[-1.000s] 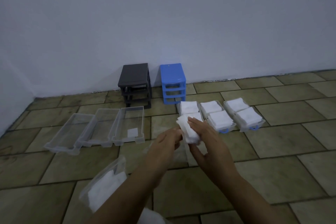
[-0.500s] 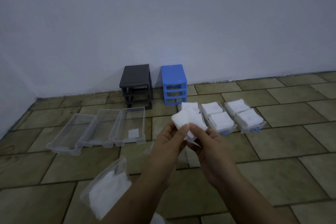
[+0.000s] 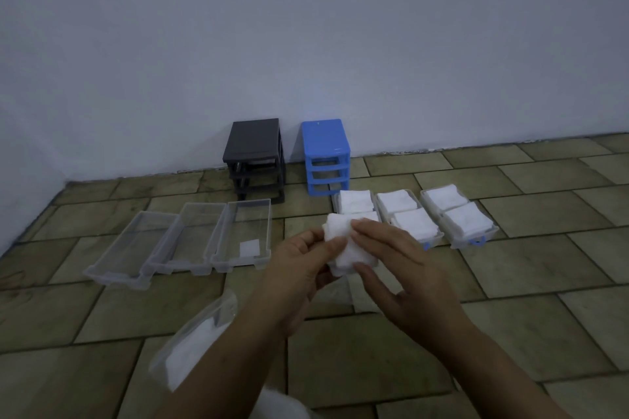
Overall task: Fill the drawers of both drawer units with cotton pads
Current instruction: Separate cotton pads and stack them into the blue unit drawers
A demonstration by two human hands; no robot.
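Cotton pads point(image 3: 350, 248): soft, fibrous, matt white. Three left drawers point(image 3: 190, 238): clear smooth plastic, slight gloss on rims. Black unit point(image 3: 253, 141): matt opaque plastic. Blue unit point(image 3: 325, 136): smooth plastic, glossier, shows a highlight. Pad bag point(image 3: 194, 340): thin clear film, shiny. Floor tiles point(image 3: 510, 265): dull, mottled, rough-looking. Wall point(image 3: 306, 27): flat matt paint.

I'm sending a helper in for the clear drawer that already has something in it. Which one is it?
Find the black drawer unit by the wall. Three clear drawers lie in a row on the floor before it; take the right one. Only it holds a small white pad.
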